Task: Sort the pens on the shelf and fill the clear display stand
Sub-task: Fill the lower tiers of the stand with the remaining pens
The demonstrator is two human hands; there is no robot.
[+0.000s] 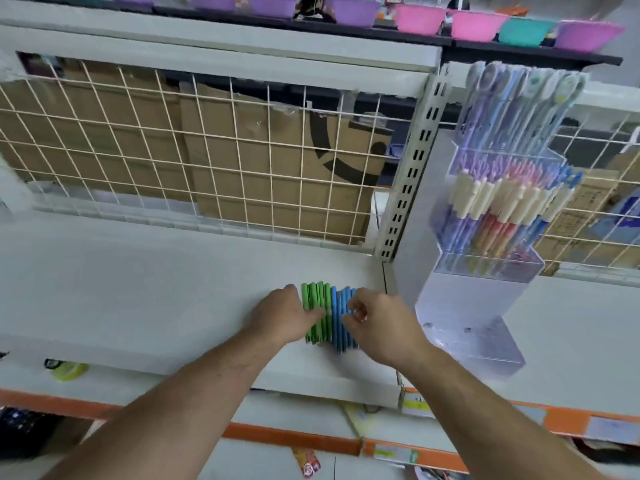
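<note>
Left hand (280, 317) lies flat on green pens (313, 295), right hand (379, 329) pinches blue pens (337, 329); a slip could mix colours.

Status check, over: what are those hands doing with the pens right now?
Left hand resting on green pens. Right hand pinching blue pens. Clear display stand just right, lower tiers look empty. Nothing between.

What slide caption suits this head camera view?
Left hand rests on green plastic pens, right hand pinches blue plastic pens, on a white shelf beside a clear acrylic display stand.
</note>
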